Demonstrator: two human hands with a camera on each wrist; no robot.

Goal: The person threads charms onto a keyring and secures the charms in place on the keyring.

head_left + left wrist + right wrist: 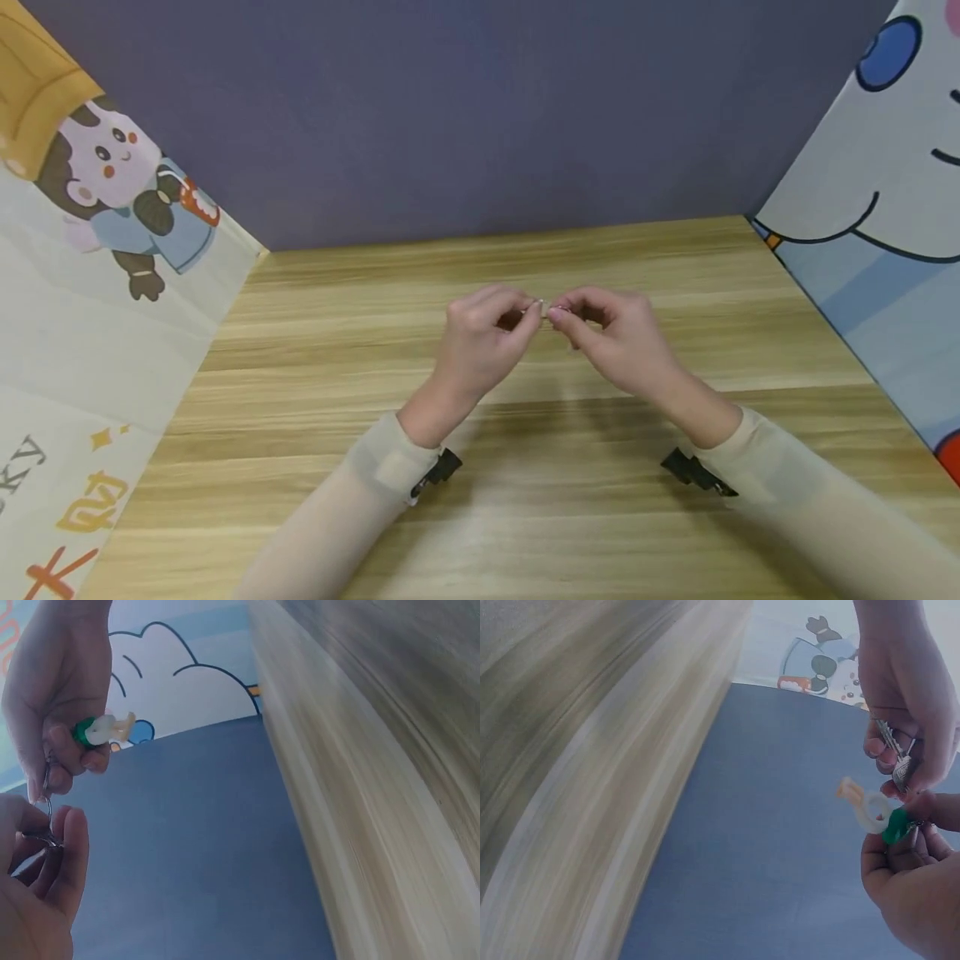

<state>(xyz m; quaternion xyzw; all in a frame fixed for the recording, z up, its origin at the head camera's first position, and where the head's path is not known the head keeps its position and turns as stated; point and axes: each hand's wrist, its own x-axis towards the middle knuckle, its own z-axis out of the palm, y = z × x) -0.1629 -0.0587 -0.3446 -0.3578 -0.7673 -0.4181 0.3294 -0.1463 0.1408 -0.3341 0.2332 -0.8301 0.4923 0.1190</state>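
Both hands meet fingertip to fingertip above the wooden table. The left hand (483,337) pinches metal keys (902,771) between thumb and fingers; in the right wrist view the keys stick out below its curled fingers. A keychain charm (892,823) in green, white and pale orange juts from the fingers of the right hand (626,342), which grips it near its green end. Between the two hands a thin metal ring (49,808) shows in the left wrist view. Fingers hide much of the ring, and in the head view these small things are mostly covered.
The wooden table (540,500) runs back to a plain blue-grey panel (480,125). Printed cartoon panels stand at the left (97,350) and right (885,267). Each sleeved wrist carries a small black camera mount.
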